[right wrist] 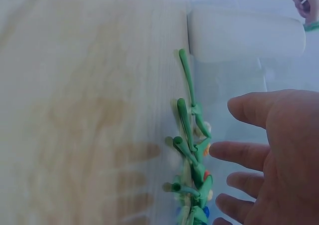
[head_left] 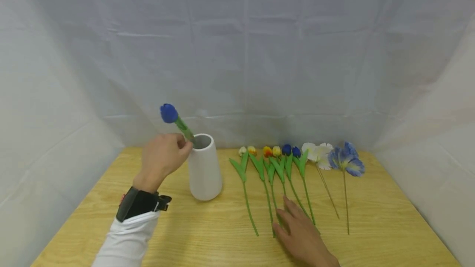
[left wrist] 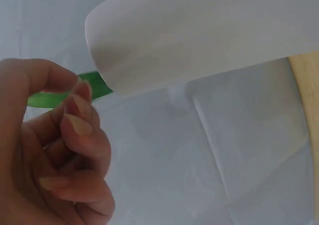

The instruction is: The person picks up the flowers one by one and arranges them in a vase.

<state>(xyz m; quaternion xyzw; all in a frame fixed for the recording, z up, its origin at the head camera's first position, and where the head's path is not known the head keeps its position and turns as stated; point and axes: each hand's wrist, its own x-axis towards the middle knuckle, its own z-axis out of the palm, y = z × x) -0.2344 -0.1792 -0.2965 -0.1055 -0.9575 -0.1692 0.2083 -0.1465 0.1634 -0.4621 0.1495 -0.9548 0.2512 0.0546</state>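
Note:
Between thumb and fingertips, my left hand (head_left: 163,156) pinches the green leaf and stem of a blue tulip (head_left: 169,113) at the rim of a white vase (head_left: 205,172). The bloom leans up to the left, and its lower stem is hidden inside the vase. In the left wrist view, the green leaf (left wrist: 102,85) passes from the fingertips to the vase mouth. My right hand (head_left: 301,234) hovers low over the stems of the laid-out tulips (head_left: 272,176), fingers spread and holding nothing. The right wrist view shows its fingers (right wrist: 241,155) apart beside the green stems (right wrist: 184,116).
The tulips lie in a row on the wooden table (head_left: 211,234), with white, yellow, orange and blue blooms. To their right lie a white flower (head_left: 318,154) and a blue-violet flower (head_left: 346,160) on thin stems. Pale sheeting (head_left: 237,61) hangs behind and along both sides.

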